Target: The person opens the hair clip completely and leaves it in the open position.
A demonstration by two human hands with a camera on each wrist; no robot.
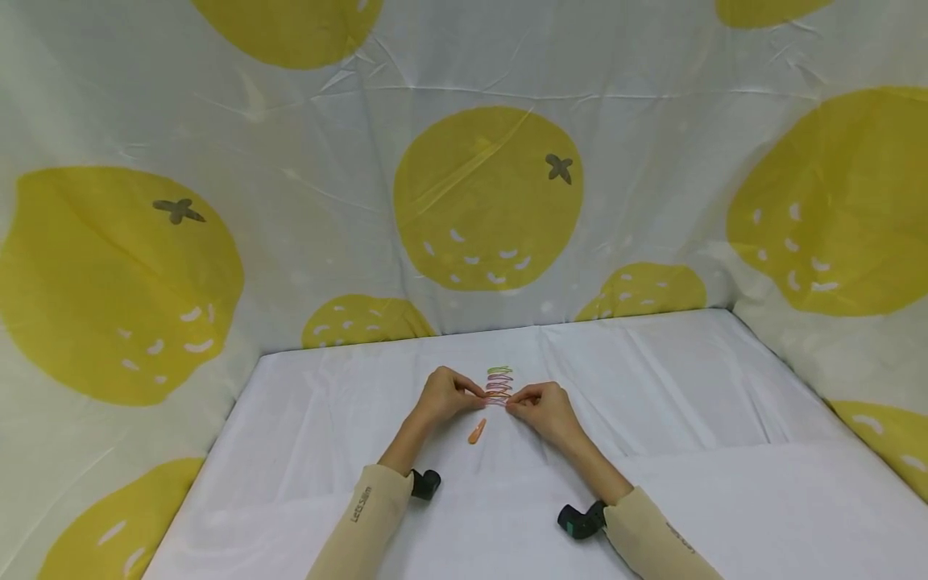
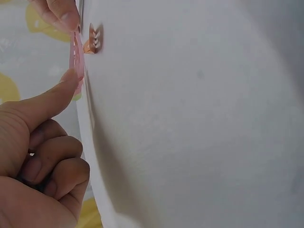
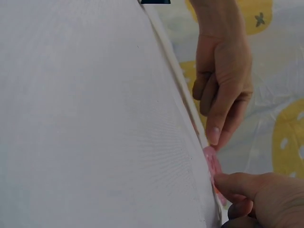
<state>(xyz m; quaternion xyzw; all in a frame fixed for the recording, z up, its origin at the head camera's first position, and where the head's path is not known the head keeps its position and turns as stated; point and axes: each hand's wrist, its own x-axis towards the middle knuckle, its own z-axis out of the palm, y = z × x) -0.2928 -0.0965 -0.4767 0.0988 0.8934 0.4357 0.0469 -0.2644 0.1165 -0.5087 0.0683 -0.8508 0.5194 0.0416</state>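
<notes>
Both hands meet at the near end of a column of slim hair clips [image 1: 499, 377], coloured green, pink and reddish orange. Between them is a pink hair clip [image 2: 76, 57]. My left hand [image 1: 447, 397] pinches its left end with thumb and fingertips. At the other end, the thumb and finger of my right hand [image 1: 542, 409] pinch it too. Nearer to me lies an orange snap hair clip [image 1: 476, 432] with a white pattern, touched by neither hand. In the right wrist view the pink clip [image 3: 212, 159] is partly covered by the fingertips.
A white cloth [image 1: 696, 387] covers the table, with shallow creases. Behind and at the sides hangs a pale curtain [image 1: 623, 201] printed with large yellow fruit. Black wrist cameras [image 1: 580, 522] jut out from beside both beige sleeves [image 1: 366, 524].
</notes>
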